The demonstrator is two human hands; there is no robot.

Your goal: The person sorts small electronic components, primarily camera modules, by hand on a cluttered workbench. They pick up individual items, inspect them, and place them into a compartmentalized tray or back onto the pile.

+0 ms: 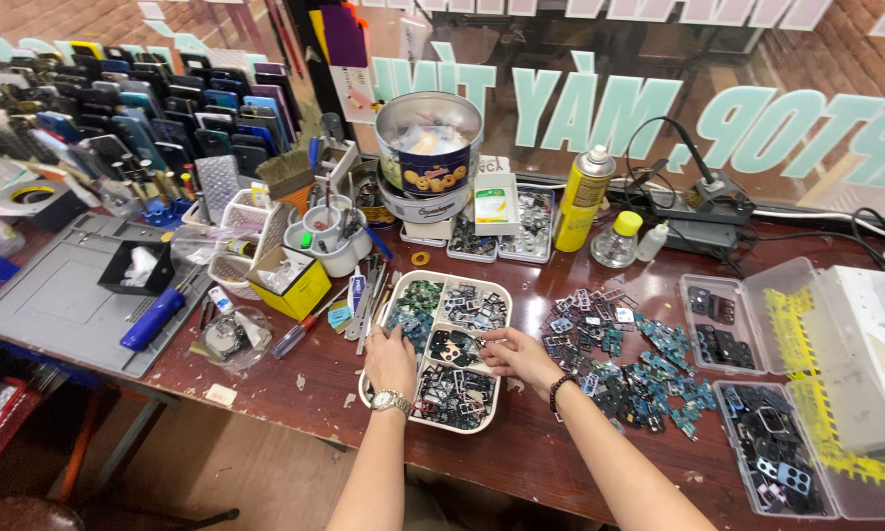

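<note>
Both forearms come up from the bottom edge, so the hands are the closest thing going on. Left hand, with a metal wristwatch, rests on the near-left side of the white divided tray, fingers curled down onto the parts there; I honestly can't tell if it's pinching a piece or just steadying the tray. Right hand, bead bracelet on the wrist, reaches in from the right with thumb and fingertips nearly closed over the middle compartment, right at the dark round pieces. Looks like it's pinching something small, but whatever it is sits too tiny to make out.

Progress-wise, I'd call it roughly the middle of sorting. Every compartment of the tray already has a decent layer of small phone parts, grouped by look: greenish boards top left, silvery frames top right, black bits lower down. But just right of the tray there's a big loose pile of parts on the dark red table, touching nothing, so plenty left.

Further right, open clear plastic boxes hold more black pieces. Behind the tray: a yellow spray can, a round cookie tin, and rows of phones way back left.
</note>
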